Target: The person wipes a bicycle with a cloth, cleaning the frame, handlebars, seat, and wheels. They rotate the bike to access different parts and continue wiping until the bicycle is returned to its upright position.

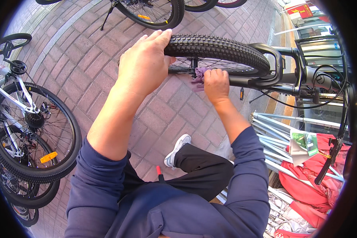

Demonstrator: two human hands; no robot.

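In front of me is the knobby front tyre (217,46) of a bicycle, mounted in a black suspension fork (255,82). My left hand (145,62) lies over the end of the tyre nearest it, palm against the tread and thumb along the sidewall. A bunched purple cloth (200,76) is in my right hand (216,84), which grips it by the lower end of the fork leg, near the wheel hub (194,64). The fingers of the right hand are partly hidden behind its back. Thin spokes show inside the rim.
Several parked bicycles stand at the left, with a rear wheel (34,131) nearest. Another bicycle wheel (154,13) is beyond the tyre. At the right lie metal poles (270,122) and red fabric (303,181). A red-tipped object (158,170) shows by my leg. Brick paving lies underfoot.
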